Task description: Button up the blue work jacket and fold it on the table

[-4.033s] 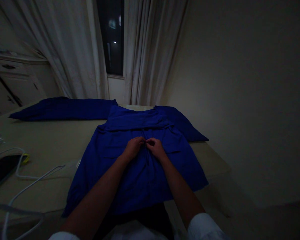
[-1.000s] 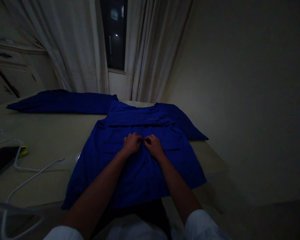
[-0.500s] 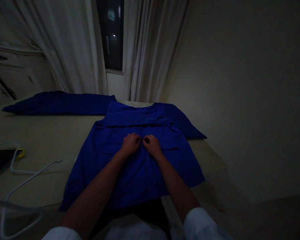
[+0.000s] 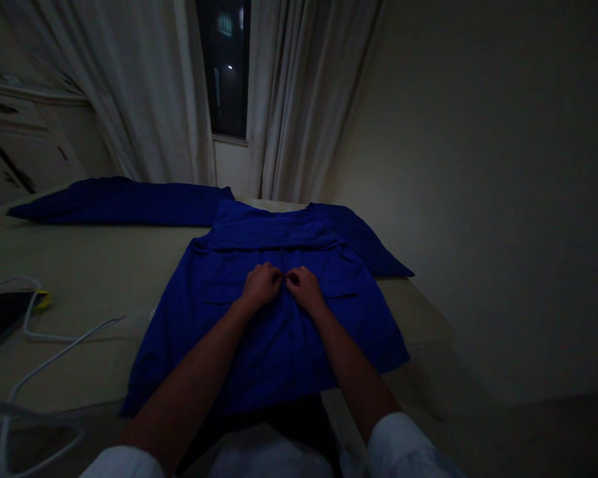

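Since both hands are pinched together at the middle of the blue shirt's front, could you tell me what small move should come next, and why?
Probably shift both hands slightly nearer along the front seam. The left hand and right hand meet fingertip to fingertip mid-chest on the blue shirt, and the seam continues toward the hem.

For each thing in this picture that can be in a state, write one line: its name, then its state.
blue shirt: laid flat, front up, sleeves spread out
left hand: fingers pinching the shirt's front placket
right hand: fingers pinching the same placket
curtains: parted at the middle
white hanger: lying on the table
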A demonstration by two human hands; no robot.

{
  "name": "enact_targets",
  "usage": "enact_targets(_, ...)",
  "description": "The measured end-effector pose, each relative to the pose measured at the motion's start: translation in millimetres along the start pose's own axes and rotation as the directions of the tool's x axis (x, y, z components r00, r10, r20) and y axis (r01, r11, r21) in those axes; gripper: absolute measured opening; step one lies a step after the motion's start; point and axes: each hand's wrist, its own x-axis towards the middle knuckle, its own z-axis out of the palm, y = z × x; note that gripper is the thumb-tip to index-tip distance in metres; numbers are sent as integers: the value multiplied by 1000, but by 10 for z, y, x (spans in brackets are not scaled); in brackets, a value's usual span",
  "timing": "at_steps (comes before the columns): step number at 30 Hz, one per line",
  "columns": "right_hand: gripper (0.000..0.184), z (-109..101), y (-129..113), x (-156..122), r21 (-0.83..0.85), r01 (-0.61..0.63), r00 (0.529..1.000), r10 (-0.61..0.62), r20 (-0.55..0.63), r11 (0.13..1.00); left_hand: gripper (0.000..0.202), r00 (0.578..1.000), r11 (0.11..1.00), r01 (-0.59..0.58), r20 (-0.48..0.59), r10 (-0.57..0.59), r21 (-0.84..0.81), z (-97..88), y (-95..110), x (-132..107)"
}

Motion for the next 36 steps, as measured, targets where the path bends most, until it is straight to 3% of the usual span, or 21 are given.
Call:
enact_targets(8, 9, 29, -12, -1, -46, -37, 999, 37, -6, 998, 27, 999, 999, 28, 17, -28, 25, -19, 33, 12)
enact_targets(18, 11, -23, -60, -53, -52, 23, 997, -19, 74, 998, 29, 999, 999, 31, 34, -31, -18, -4, -30, 22)
enact_targets(28, 11, -23, -7, -36, 79, 33, 999, -30, -40, 996, 29, 1000, 999, 15, 28, -14, -32, -44, 0, 17)
enact_targets(36, 10, -75, -11, -35, 165, 144, 988, -133, -76, 976, 32, 998, 987, -64, -2, 64, -145, 32, -73, 63)
